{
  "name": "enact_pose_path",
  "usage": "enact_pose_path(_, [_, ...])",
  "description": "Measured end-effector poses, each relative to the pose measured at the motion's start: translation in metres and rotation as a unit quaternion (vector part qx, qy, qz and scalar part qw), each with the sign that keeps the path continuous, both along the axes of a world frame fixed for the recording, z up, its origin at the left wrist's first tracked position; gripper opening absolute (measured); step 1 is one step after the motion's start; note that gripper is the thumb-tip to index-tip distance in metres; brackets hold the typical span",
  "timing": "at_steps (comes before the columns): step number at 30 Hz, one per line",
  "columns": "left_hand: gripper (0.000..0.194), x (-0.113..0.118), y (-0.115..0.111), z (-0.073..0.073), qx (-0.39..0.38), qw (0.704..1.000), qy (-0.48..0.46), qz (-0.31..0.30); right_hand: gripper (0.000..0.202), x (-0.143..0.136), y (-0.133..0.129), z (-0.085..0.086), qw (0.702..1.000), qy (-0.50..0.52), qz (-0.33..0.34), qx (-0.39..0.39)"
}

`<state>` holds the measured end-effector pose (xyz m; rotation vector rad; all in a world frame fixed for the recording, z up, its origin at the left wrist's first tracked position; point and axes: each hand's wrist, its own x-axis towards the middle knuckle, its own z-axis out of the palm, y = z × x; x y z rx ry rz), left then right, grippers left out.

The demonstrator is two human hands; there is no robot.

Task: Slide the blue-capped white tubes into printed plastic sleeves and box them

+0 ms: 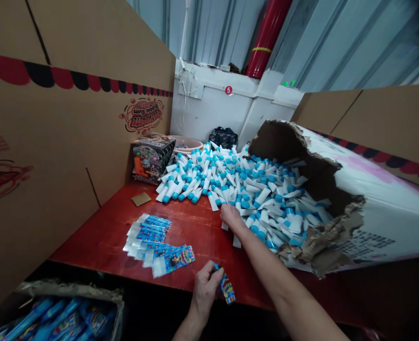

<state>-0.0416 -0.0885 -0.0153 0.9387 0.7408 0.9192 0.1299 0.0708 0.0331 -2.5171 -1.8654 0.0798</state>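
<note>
Low at the table's front edge, my left hand pinches a small blue printed plastic sleeve that hangs down to the right. My right hand is at the near edge of a heap of white tubes with blue caps. Its fingers are curled in against the tubes, and what they grip is hidden behind the hand. Left of my hands, a fanned row of blue printed sleeves with clear ends lies flat on the red table.
A torn white carton lies at right with tubes spilling out. A printed toy box, a pink basin and a dark bag stand behind. Below left, an open box holds blue packs. Cardboard walls the left.
</note>
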Motion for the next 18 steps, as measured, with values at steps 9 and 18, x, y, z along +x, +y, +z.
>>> enact_pose_path(9, [0.042, 0.001, 0.000, -0.001, -0.006, 1.000, -0.004, 0.005, 0.027, 0.011, -0.007, 0.020, 0.984, 0.162, -0.053, 0.060])
enact_pose_path(18, [0.049, 0.000, 0.002, -0.007, -0.030, 0.997, 0.065, 0.036, 0.013, -0.013, -0.168, 0.017, 0.881, 0.447, -0.004, 0.154])
